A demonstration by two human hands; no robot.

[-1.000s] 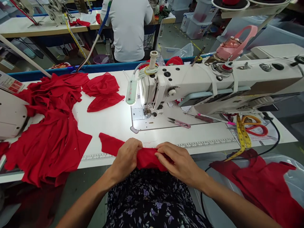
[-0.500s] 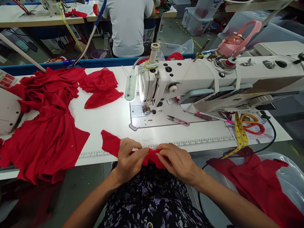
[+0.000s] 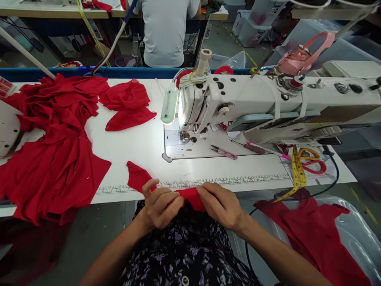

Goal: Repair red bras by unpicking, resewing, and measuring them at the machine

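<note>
A narrow red fabric piece [image 3: 137, 178] hangs over the front edge of the white sewing table [image 3: 139, 147], in front of my lap. My left hand [image 3: 160, 205] is closed on it, fingers curled over the cloth. My right hand [image 3: 219, 204] pinches the same piece just to the right, thumb and fingers pressed together. Between the two hands a short bunched stretch of the cloth shows. The white sewing machine [image 3: 253, 103] stands behind them, its needle area [image 3: 185, 137] lit by a lamp.
A large heap of red fabric [image 3: 53, 147] covers the table's left side, with smaller red pieces [image 3: 127, 104] behind. Thread snips [image 3: 224, 152], scissors [image 3: 312, 165] and a yellow tape measure [image 3: 297, 174] lie at right. More red cloth [image 3: 312, 234] fills a bin at right. A person in white sits beyond.
Both hands have drawn slightly nearer to me and gathered the red piece tighter; less cloth shows between them. The camera has tilted a little.
</note>
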